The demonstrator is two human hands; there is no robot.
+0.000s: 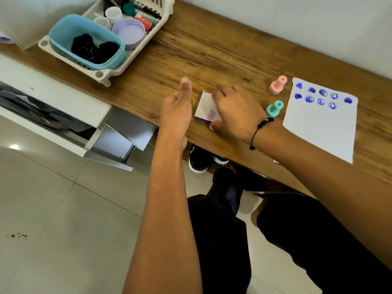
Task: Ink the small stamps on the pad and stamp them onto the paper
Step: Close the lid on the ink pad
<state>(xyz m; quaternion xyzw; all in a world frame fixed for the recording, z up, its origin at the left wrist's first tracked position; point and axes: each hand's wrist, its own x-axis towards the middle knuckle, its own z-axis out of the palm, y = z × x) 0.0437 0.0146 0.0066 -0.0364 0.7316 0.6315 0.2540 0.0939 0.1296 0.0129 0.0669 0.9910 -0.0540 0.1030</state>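
While both stamps stand idle, right hand covers pad.

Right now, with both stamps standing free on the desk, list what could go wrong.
1. The right hand rests on the ink pad, its wrist right beside the green stamp; pulling back could topple it.
2. The pad sits near the desk edge and might slide off.
3. A sleeve or arm could smear the prints on the paper.

The ink pad lies on the table under the right hand. Right of the ink pad stand two stamps, with the paper further right. The basket sits behind and left of it.
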